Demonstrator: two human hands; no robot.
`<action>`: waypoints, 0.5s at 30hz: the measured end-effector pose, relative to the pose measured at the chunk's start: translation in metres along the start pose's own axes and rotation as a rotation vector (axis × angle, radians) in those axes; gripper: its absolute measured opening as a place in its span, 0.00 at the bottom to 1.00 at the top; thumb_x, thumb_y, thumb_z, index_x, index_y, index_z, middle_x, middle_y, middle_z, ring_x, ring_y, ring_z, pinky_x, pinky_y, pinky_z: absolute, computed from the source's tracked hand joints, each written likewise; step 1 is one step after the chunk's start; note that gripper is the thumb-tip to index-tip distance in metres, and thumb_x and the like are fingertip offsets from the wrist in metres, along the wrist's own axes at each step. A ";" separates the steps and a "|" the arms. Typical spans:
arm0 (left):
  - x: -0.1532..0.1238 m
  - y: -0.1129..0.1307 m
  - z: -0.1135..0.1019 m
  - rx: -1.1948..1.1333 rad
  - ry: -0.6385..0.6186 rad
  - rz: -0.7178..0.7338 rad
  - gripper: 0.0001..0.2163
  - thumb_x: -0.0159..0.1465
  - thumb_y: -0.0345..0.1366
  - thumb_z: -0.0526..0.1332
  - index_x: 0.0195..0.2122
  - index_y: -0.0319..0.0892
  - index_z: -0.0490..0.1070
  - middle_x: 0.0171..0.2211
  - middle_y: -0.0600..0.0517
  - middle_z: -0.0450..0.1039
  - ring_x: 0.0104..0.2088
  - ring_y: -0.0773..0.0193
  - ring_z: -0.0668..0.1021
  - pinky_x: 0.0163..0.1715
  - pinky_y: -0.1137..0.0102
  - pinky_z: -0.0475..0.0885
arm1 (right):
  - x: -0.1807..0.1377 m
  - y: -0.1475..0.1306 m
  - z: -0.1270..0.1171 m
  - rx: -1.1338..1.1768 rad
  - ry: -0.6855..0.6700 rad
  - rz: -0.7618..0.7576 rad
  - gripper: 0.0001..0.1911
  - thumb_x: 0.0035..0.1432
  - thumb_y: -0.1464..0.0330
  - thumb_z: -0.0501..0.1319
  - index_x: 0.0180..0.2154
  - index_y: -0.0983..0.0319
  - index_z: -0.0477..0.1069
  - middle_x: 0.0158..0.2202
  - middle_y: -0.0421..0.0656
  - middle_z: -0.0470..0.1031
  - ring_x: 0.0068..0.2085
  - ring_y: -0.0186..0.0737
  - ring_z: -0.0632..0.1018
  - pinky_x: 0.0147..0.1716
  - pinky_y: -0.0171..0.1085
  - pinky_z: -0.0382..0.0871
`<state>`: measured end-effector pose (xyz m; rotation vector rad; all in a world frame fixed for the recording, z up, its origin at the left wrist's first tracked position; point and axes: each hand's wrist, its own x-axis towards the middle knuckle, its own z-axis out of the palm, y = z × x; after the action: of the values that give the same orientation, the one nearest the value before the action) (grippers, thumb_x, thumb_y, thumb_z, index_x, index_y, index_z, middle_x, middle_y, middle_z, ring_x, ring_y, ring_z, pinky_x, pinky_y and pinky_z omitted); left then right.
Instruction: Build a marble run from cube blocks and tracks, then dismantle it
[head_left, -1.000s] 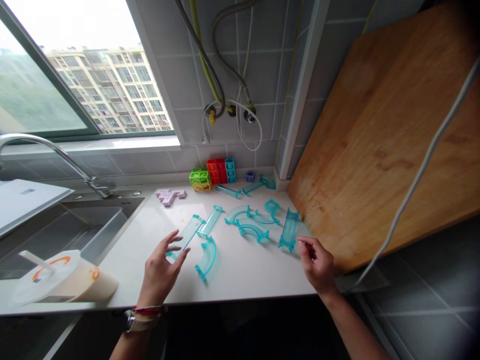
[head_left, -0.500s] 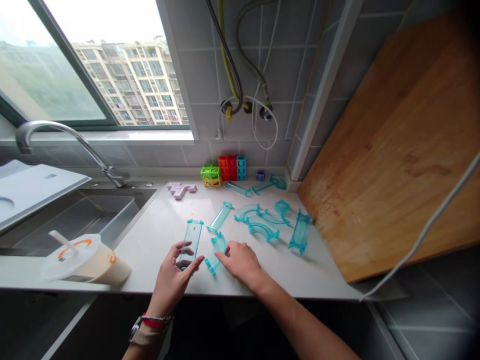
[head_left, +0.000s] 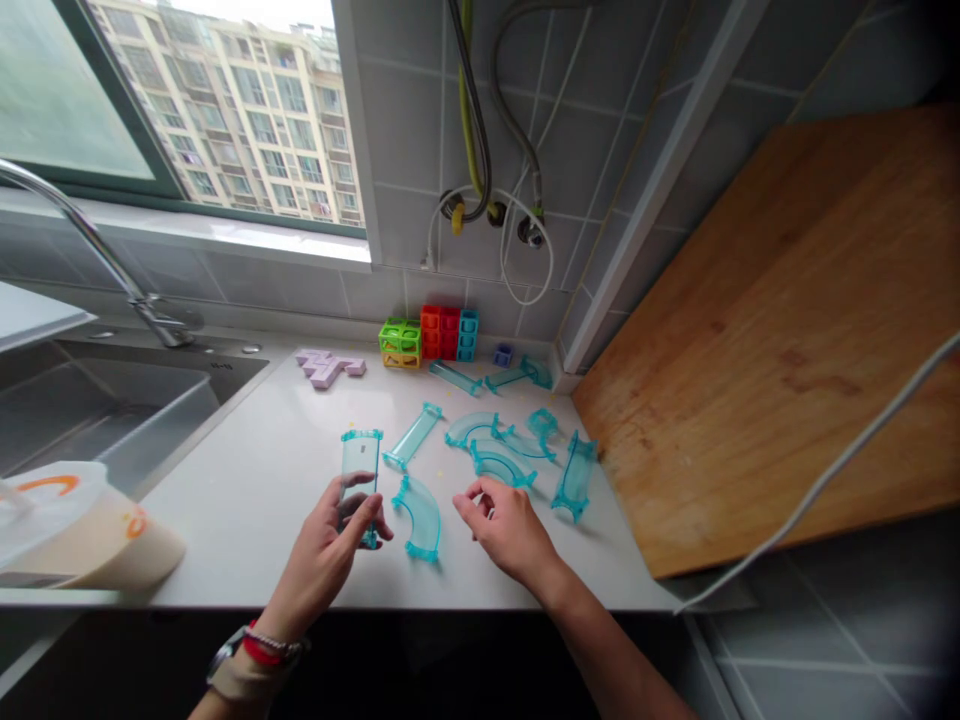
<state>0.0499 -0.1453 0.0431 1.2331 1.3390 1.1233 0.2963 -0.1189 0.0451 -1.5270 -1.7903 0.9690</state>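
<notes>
My left hand (head_left: 337, 530) is wrapped round a straight translucent teal track piece (head_left: 361, 458) and holds it upright over the counter, its lower end partly behind my fingers. A curved teal track piece (head_left: 426, 517) lies between my hands, touched by neither. My right hand (head_left: 504, 522) hovers just right of that curve with fingers loosely curled together and nothing visible in them. Behind it rest another curved track piece (head_left: 501, 467) and more curves. A straight track piece (head_left: 414, 437) lies farther back, and a channel-shaped one (head_left: 576, 477) sits at the right.
Colored cube blocks (head_left: 441, 333) stand by the wall, with a lilac block shape (head_left: 328, 367) to their left. A lidded drink cup (head_left: 97, 530) is near the front left, beside the sink (head_left: 217, 375). A wooden board (head_left: 787, 350) leans at the right, crossed by a white cable (head_left: 847, 450).
The curved piece has turned so its bend faces the other way, and my right hand has let go and drawn off to the right. The camera view has shifted right and down.
</notes>
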 end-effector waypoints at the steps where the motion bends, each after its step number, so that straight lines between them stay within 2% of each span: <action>1: 0.009 0.004 0.002 -0.015 -0.030 0.017 0.21 0.69 0.51 0.62 0.53 0.44 0.62 0.29 0.54 0.77 0.32 0.58 0.83 0.32 0.65 0.79 | -0.001 -0.001 -0.017 -0.017 0.015 -0.020 0.16 0.66 0.54 0.61 0.37 0.59 0.77 0.23 0.38 0.76 0.26 0.37 0.77 0.29 0.33 0.66; 5: 0.061 0.027 0.010 -0.163 -0.160 0.139 0.17 0.66 0.48 0.66 0.43 0.44 0.62 0.32 0.51 0.80 0.35 0.56 0.85 0.37 0.62 0.80 | 0.012 0.001 -0.086 -0.118 0.191 -0.034 0.20 0.66 0.51 0.59 0.36 0.60 0.77 0.24 0.41 0.76 0.24 0.37 0.75 0.26 0.34 0.66; 8: 0.105 0.035 0.015 -0.245 -0.188 0.167 0.19 0.64 0.49 0.68 0.43 0.43 0.63 0.31 0.52 0.80 0.32 0.56 0.85 0.32 0.63 0.80 | 0.037 0.005 -0.120 -0.197 0.275 -0.035 0.21 0.64 0.50 0.60 0.37 0.61 0.78 0.25 0.42 0.77 0.25 0.39 0.76 0.26 0.34 0.67; 11: 0.136 0.026 0.014 -0.317 -0.111 0.142 0.21 0.65 0.53 0.65 0.45 0.42 0.64 0.28 0.54 0.77 0.25 0.58 0.84 0.25 0.68 0.77 | 0.064 0.008 -0.129 -0.305 0.242 -0.037 0.19 0.63 0.52 0.61 0.37 0.60 0.79 0.26 0.42 0.78 0.26 0.39 0.76 0.27 0.34 0.66; 15: 0.147 0.004 0.003 -0.407 -0.024 0.150 0.25 0.69 0.60 0.54 0.51 0.41 0.65 0.23 0.56 0.73 0.20 0.60 0.80 0.18 0.72 0.71 | 0.100 0.000 -0.113 -0.430 0.136 -0.064 0.14 0.62 0.56 0.63 0.36 0.59 0.80 0.26 0.40 0.79 0.28 0.38 0.77 0.30 0.34 0.66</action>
<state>0.0498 0.0019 0.0378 1.0514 0.9489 1.4006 0.3713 -0.0030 0.1065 -1.7266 -2.0209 0.4506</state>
